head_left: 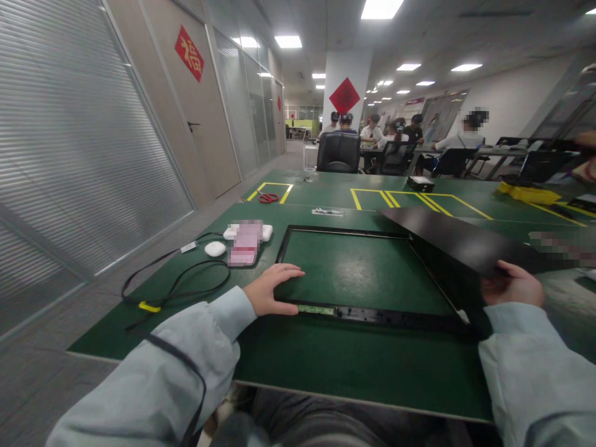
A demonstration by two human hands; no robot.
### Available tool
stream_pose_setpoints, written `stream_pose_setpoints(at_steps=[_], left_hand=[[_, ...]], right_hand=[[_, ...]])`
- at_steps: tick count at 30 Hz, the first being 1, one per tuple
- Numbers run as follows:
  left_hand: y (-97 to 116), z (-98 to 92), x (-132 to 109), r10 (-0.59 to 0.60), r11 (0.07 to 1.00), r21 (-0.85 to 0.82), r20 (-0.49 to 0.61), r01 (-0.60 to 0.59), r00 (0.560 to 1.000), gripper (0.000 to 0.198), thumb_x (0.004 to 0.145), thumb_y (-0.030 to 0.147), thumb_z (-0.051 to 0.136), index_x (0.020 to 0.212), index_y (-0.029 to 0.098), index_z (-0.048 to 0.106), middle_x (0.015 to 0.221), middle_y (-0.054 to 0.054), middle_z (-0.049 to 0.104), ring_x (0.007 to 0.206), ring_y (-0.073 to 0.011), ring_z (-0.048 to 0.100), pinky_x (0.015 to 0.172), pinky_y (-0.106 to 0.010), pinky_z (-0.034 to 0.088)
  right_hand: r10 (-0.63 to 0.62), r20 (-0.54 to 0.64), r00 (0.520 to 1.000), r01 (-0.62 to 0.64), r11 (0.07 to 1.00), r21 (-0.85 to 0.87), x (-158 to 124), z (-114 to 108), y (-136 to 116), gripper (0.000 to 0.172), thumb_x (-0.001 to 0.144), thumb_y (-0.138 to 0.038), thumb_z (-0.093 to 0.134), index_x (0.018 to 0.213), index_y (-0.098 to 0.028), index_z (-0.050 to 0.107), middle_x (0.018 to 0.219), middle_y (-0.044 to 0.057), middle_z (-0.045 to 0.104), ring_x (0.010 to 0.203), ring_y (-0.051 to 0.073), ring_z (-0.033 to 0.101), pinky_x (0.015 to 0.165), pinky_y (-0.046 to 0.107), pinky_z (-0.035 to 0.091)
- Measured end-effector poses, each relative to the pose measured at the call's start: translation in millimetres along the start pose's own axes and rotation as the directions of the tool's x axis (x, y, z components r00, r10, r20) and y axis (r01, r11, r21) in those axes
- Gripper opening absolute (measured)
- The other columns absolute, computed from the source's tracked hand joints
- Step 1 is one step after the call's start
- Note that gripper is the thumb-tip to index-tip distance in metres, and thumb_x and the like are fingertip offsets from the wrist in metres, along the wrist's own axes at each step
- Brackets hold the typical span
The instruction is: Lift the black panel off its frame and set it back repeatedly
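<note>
A black rectangular frame (372, 315) lies flat on the green tabletop, with a strip of green circuit board (316, 309) showing in its near edge. At its near left corner is my left hand (274, 290), thumb and fingers spread apart; whether it presses on the frame I cannot tell. My right hand (514, 285) grips the near edge of a thin, dark panel (465, 239), thumb on top and the other fingers mostly hidden. The panel is tilted above the frame's right side and covers part of it.
Left of the frame lie a pink phone (244, 245), a white earbud case (215, 249) and a black lanyard (174, 292). Farther back are red scissors (268, 198), a small black box (420, 184) and a yellow tray (528, 194). Several people sit at tables beyond.
</note>
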State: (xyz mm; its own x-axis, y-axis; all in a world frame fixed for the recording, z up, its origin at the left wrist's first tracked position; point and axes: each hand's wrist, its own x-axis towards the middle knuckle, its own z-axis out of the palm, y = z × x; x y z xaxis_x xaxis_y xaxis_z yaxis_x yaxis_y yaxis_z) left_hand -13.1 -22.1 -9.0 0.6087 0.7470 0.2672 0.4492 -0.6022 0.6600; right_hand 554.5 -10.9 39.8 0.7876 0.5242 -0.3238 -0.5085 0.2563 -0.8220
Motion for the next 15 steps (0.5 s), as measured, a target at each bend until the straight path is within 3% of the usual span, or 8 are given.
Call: stream_pose_setpoints(at_steps=[4, 7, 10, 13, 15], left_hand=[[1, 1.3, 5, -0.142, 0.969, -0.231, -0.217, 0.090, 0.966, 0.066, 0.089, 0.058, 0.093, 0.143, 0.022, 0.081, 0.156, -0.019, 0.075, 0.149, -0.0421, 0.067, 0.135, -0.059, 0.044], [6, -0.9, 9, -0.371, 0.803, -0.579, -0.293, 0.145, 0.881, 0.066, 0.084, 0.054, 0.099, 0.138, 0.020, 0.081, 0.155, -0.021, 0.077, 0.148, -0.0432, 0.070, 0.132, -0.059, 0.048], [14, -6.7, 13, -0.532, 0.523, -0.848, -0.242, 0.090, 0.811, 0.063, 0.091, 0.049, 0.094, 0.143, 0.017, 0.077, 0.160, -0.024, 0.074, 0.148, -0.0419, 0.072, 0.128, -0.055, 0.054], [21, -16.2, 15, -0.596, 0.297, -0.951, -0.113, 0.087, 0.795, 0.055, 0.105, 0.044, 0.077, 0.150, 0.013, 0.072, 0.151, -0.025, 0.079, 0.140, -0.0361, 0.078, 0.120, -0.046, 0.061], [24, -23.0, 15, -0.613, 0.193, -0.977, -0.049, 0.090, 0.789, 0.054, 0.111, 0.042, 0.067, 0.154, 0.009, 0.070, 0.133, -0.024, 0.086, 0.123, -0.0323, 0.085, 0.105, -0.040, 0.068]], right_hand=[[0.013, 0.096, 0.995, -0.021, 0.996, 0.090, -35, 9, -8, 0.030, 0.080, 0.009, 0.052, 0.075, -0.018, 0.063, 0.076, 0.000, 0.066, 0.062, 0.011, 0.065, 0.054, 0.017, 0.057], [0.055, 0.124, 0.991, -0.060, 0.998, 0.034, -57, 14, -13, 0.029, 0.080, 0.005, 0.054, 0.080, -0.019, 0.069, 0.074, 0.002, 0.070, 0.059, 0.014, 0.066, 0.052, 0.022, 0.057], [0.142, 0.156, 0.977, -0.132, 0.988, -0.077, -71, 16, -15, 0.027, 0.084, 0.000, 0.055, 0.086, -0.018, 0.075, 0.076, 0.006, 0.075, 0.059, 0.018, 0.069, 0.054, 0.028, 0.060], [0.161, 0.207, 0.965, -0.129, 0.979, -0.158, -76, 14, -11, 0.026, 0.085, -0.003, 0.057, 0.083, -0.018, 0.078, 0.076, 0.007, 0.077, 0.058, 0.020, 0.070, 0.059, 0.032, 0.064], [0.122, 0.238, 0.963, -0.063, 0.968, -0.241, -76, 8, -5, 0.020, 0.082, -0.006, 0.063, 0.079, -0.020, 0.078, 0.074, 0.007, 0.076, 0.058, 0.022, 0.071, 0.061, 0.035, 0.066]])
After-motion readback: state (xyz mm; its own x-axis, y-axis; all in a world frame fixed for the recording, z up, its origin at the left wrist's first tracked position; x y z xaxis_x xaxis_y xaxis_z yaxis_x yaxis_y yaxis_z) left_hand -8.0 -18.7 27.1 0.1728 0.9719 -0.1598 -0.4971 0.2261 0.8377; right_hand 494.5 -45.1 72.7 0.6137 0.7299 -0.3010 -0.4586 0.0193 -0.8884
